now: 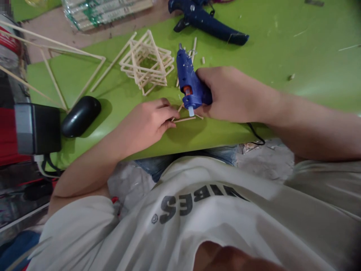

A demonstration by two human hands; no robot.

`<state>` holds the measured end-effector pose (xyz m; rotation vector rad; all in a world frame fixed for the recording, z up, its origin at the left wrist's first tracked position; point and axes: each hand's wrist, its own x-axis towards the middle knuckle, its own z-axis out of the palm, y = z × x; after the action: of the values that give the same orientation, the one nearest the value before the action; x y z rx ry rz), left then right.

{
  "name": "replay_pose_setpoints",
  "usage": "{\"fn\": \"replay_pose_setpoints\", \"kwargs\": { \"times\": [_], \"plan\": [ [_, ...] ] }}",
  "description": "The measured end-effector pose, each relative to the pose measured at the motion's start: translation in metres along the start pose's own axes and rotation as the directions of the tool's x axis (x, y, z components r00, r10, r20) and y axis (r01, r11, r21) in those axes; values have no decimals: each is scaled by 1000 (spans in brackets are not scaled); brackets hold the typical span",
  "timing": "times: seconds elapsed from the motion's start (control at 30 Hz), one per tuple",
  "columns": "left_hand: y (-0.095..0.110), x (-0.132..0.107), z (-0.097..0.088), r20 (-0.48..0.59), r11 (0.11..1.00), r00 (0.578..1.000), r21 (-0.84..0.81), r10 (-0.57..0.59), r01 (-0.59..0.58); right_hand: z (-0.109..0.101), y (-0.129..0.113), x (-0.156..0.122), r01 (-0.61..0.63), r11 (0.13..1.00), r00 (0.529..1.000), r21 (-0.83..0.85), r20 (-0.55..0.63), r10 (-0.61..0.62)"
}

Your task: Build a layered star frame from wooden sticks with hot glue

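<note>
My right hand [225,92] is wrapped round the handle of a blue hot glue gun [186,71], whose nozzle points away from me. A pale glue stick [191,111] pokes out of its rear end. To the left, my left hand [153,118] pinches the end of a small wooden stick [184,120] lying low over the green table. Other short sticks meet it near the glue gun, partly hidden by the gun and my fingers. Beyond my left hand stands a star-shaped stack of glued wooden sticks [148,62].
A dark blue pistol-shaped tool [211,22] lies at the back of the green table [282,75]. On the left are a black mouse [81,116], a black power adapter [38,128] and a large stick frame [76,52]. Wrapped stick packs [109,11] lie at the far edge.
</note>
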<state>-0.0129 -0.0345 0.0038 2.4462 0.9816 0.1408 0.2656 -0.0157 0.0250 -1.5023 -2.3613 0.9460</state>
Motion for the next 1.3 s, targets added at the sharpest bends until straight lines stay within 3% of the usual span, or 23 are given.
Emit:
{"fn": "replay_pose_setpoints", "kwargs": {
  "times": [0.13, 0.33, 0.7, 0.97, 1.3],
  "plan": [
    [-2, 0, 1, 5, 999, 1000, 16, 30, -30, 7, 4, 3, -3, 999, 999, -32, -43, 2],
    [-5, 1, 4, 1, 997, 997, 41, 73, -73, 19, 17, 8, 88, 993, 993, 75, -82, -82],
    [-1, 2, 6, -2, 996, 997, 44, 75, -75, 16, 7, 4, -19, 1000, 998, 5, -65, 20],
    [6, 2, 18, -92, 995, 995, 98, 32, -23, 15, 4, 2, -7, 999, 998, -54, -64, 3],
    [10, 7, 19, -57, 991, 998, 134, 27, -20, 19, 3, 4, -48, 994, 996, -96, -77, 41]
  ]
}}
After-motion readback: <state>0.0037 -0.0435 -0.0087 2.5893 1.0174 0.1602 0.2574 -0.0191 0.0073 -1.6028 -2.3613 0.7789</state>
